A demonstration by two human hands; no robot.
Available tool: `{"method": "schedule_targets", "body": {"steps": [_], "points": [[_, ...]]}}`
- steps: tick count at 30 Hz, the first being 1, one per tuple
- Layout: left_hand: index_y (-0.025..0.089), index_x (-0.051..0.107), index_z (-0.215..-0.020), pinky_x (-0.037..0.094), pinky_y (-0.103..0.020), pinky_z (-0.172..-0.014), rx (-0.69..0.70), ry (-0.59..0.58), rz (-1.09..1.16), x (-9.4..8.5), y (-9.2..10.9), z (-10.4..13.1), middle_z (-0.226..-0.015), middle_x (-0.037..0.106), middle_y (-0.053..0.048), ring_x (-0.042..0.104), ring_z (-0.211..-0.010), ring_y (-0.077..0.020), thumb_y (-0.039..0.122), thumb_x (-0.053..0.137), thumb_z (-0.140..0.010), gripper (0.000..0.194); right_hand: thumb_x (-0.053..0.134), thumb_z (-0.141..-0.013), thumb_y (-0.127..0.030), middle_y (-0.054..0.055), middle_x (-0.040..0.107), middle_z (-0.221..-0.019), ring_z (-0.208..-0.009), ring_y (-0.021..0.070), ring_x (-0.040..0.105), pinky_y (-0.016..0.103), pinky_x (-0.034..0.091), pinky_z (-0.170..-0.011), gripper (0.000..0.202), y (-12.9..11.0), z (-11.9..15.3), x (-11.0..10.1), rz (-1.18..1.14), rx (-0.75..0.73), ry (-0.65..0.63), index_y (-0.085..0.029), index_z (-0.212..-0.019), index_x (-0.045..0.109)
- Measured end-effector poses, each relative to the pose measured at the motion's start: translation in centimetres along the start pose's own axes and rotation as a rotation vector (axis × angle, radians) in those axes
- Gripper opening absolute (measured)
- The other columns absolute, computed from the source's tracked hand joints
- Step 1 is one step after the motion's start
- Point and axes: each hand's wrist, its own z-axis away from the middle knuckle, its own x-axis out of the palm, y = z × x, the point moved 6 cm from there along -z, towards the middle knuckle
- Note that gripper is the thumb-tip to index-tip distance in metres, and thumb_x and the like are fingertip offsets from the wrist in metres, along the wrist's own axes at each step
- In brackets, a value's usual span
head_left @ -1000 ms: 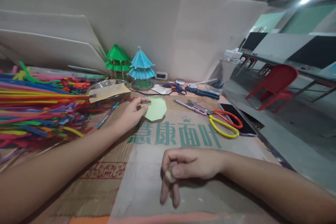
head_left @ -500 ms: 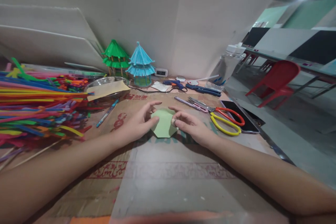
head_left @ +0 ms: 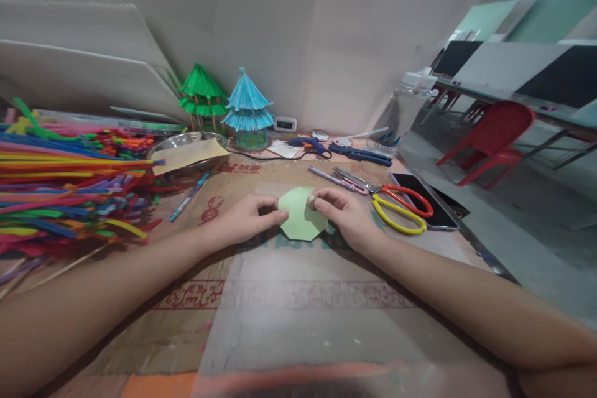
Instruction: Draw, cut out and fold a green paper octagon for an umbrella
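Note:
A light green paper octagon [head_left: 298, 224] is between my hands, above the cardboard-covered table. My left hand [head_left: 252, 217] is closed at its left edge, the thumb lying on the paper and the fingers bent behind. On the other side, my right hand [head_left: 347, 214] is closed in a pinch over the paper's right part. A small pale bit shows at those fingertips, too small to name. Just right of that hand lie scissors [head_left: 401, 214] with one red and one yellow handle, and a pink-and-lilac craft knife [head_left: 338, 180].
Pipe cleaners [head_left: 69, 193] heap up at left beside a blue pen [head_left: 189, 198] and a metal bowl [head_left: 205, 138]. Behind stand green [head_left: 202, 96] and blue [head_left: 248, 109] pavilion models, a glue gun [head_left: 312, 146], pliers [head_left: 359, 154] and a bottle [head_left: 403, 112]. A phone [head_left: 424, 199] lies right.
The paper octagon has shifted a little right and turned slightly. My left fingers have bent in from a more stretched pose, and my right fingers have drawn closer together over the paper.

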Motion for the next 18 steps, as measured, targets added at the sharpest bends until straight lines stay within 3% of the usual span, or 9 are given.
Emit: {"method": "schedule_targets", "body": {"steps": [5,10,14,18], "points": [[0.02,0.072,-0.086,0.05,-0.03,-0.075,0.03,-0.018,0.01,0.2,0.3,0.0,-0.085,0.074,-0.003,0.065,-0.08,-0.0204,0.057,0.058,-0.091,0.041,0.093,-0.069,-0.056,0.001,0.067,-0.078,-0.07,0.0142,0.058,0.027,0.046,-0.067,0.043,0.9,-0.3,0.0,-0.179,0.087,-0.031,-0.018,-0.081,0.076],[0.02,0.064,-0.076,0.044,-0.028,-0.066,0.024,0.024,0.012,-0.1,-0.1,-0.1,-0.073,0.064,-0.001,0.058,-0.071,-0.0176,0.06,0.056,-0.092,0.044,0.098,-0.063,-0.053,0.0,0.067,-0.076,-0.068,0.0138,0.059,0.026,0.048,-0.067,0.043,0.9,-0.5,0.1,-0.279,0.119,-0.004,-0.019,-0.077,0.076],[0.02,0.06,-0.073,0.037,-0.027,-0.059,0.006,0.061,0.012,-0.4,-0.2,-0.1,-0.068,0.055,0.001,0.05,-0.064,-0.0158,0.061,0.054,-0.093,0.046,0.099,-0.061,-0.054,0.001,0.07,-0.079,-0.073,0.0149,0.061,0.027,0.049,-0.071,0.045,1.0,-0.7,-0.4,-0.258,0.085,0.076,-0.019,-0.079,0.077],[0.02,0.058,-0.071,0.039,-0.028,-0.062,0.01,0.114,0.041,-0.6,-0.3,0.0,-0.07,0.056,0.0,0.052,-0.067,-0.0165,0.059,0.051,-0.095,0.046,0.096,-0.064,-0.057,0.001,0.072,-0.083,-0.077,0.0155,0.061,0.028,0.047,-0.075,0.046,1.1,-0.9,-1.2,-0.183,0.034,0.126,-0.019,-0.083,0.077]]}}
